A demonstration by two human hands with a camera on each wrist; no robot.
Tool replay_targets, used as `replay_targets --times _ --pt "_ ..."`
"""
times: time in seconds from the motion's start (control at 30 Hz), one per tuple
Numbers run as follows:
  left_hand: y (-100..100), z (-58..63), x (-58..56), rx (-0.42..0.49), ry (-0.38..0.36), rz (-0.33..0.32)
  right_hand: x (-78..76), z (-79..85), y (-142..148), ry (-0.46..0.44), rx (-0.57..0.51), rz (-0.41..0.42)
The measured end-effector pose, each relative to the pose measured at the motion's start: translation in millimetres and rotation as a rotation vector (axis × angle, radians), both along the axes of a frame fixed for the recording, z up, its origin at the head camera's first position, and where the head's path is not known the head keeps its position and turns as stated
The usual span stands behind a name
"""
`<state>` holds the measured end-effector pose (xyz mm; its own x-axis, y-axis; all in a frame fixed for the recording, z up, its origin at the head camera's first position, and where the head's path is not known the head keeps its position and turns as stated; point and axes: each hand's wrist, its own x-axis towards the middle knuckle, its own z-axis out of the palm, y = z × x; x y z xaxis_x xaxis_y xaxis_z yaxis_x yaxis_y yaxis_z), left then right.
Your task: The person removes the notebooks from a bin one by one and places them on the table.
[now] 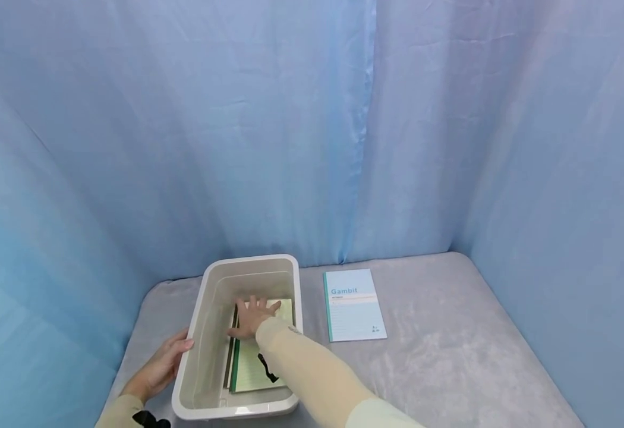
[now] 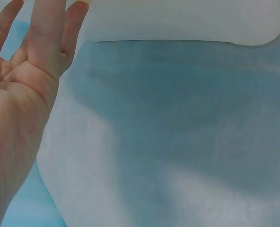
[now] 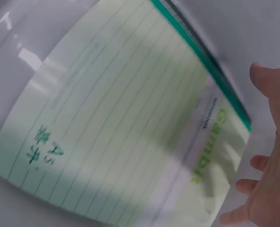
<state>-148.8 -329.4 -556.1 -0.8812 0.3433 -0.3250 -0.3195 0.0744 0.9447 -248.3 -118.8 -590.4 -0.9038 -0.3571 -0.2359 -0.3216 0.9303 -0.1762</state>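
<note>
A pale grey plastic bin point(image 1: 199, 324) stands on the left part of the covered surface. My left hand point(image 1: 163, 364) holds its left rim, thumb over the edge and fingers along the outside. Inside lies a light green notebook point(image 3: 130, 113) with a green spine, lined cover and "Gambit" lettering. Another notebook's dark edge point(image 1: 229, 364) shows beneath it. My right hand point(image 1: 251, 321) reaches into the bin with fingers spread, above the far left part of the green notebook. In the right wrist view its fingers point(image 3: 246, 186) are apart beyond the notebook's lettered end.
A light blue Gambit notebook point(image 1: 356, 312) with a teal spine lies flat to the right of the bin. Grey plush cloth point(image 1: 451, 356) covers the surface. Blue curtains point(image 1: 290, 148) hang behind and along both sides.
</note>
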Motion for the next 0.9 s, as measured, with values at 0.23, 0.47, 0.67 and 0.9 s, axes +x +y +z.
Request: replay_targets --times 0.23,0.47,0.67,0.9 --pt "0 -1.2 1.4 0.004 0.034 -0.007 0.6 -4.2 -3 -0.038 0.116 -0.014" --pt "2 -3.1 4.1 0.027 0.057 0.006 9.6 13.0 3 -0.06 0.148 -0.021" --pt "1 -4.3 5.5 0.017 0.046 0.042 12.5 19.0 3 -0.085 0.16 -0.038" --pt "1 -6.9 4.6 0.006 0.039 0.056 7.8 6.2 0 -0.046 0.201 -0.044"
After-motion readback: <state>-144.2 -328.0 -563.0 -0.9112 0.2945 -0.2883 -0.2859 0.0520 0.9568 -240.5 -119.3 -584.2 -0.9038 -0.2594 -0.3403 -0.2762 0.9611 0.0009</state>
